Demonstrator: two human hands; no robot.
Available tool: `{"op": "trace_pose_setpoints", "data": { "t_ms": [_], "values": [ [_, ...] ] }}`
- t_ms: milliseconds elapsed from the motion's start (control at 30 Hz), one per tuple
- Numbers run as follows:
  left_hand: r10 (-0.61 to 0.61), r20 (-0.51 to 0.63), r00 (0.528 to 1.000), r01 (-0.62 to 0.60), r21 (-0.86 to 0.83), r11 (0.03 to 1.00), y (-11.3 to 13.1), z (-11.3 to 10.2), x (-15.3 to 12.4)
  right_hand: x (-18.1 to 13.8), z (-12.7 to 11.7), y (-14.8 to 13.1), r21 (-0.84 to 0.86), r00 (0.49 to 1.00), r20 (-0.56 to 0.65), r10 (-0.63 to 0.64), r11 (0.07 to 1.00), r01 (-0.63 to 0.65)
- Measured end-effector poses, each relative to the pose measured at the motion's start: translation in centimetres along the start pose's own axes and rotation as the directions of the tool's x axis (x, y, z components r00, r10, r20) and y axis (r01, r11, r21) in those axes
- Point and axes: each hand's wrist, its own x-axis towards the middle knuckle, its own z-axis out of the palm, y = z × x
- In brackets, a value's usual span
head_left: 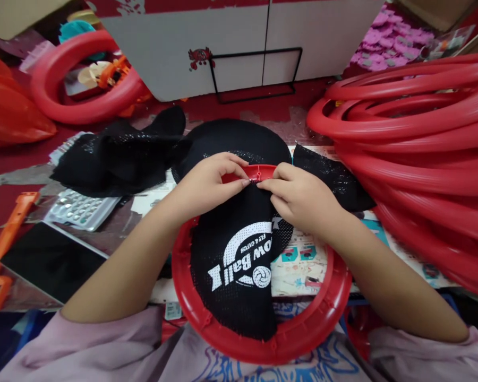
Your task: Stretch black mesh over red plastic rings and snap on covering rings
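One red ring (263, 351), propped near the lap; black mesh (235, 254) over its left part, right part bare. Fitting judged partway: far edge in hand, right side left to do. Left hand (211, 178) and right hand (298, 193): fingertips pinching mesh edge at the ring's far rim. White print: "FLY & CATCH", "ow Ball", cut off at the mesh's edge.

This looks like a small workshop dealing in plastic goods: many matching red plastic rings (398, 127) pile up on the right, pink plastic pieces (390, 40) are heaped far right, and black mesh pieces (115, 159) (one printed in white) sit about the worn red surface (271, 109).
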Motion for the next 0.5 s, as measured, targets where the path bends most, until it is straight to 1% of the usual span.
{"op": "trace_pose_setpoints", "data": {
  "t_ms": [67, 133, 333, 500],
  "values": [
    [-0.029, -0.038, 0.999, 0.03, 0.017, 0.999, -0.1, 0.3, 0.0, 0.0, 0.1, 0.0, -0.037, 1.0, 0.0, -0.003, 0.999, 0.003],
    [-0.032, -0.063, 0.998, 0.035, 0.049, 0.998, -0.2, 0.5, -0.1, 0.0, 0.1, 0.0, -0.082, 1.0, 0.007, 0.0, 0.997, 0.0],
    [0.061, -0.106, 0.992, -0.054, 0.073, 0.996, -0.5, 1.4, 0.1, 0.0, 0.2, 0.0, -0.206, 1.0, -0.001, 0.027, 0.978, -0.026],
    [0.051, -0.121, 0.991, -0.038, 0.108, 0.993, -0.5, 1.6, 0.3, 0.0, 0.2, 0.0, -0.234, 0.999, 0.003, 0.048, 0.971, -0.046]
  ]
}}
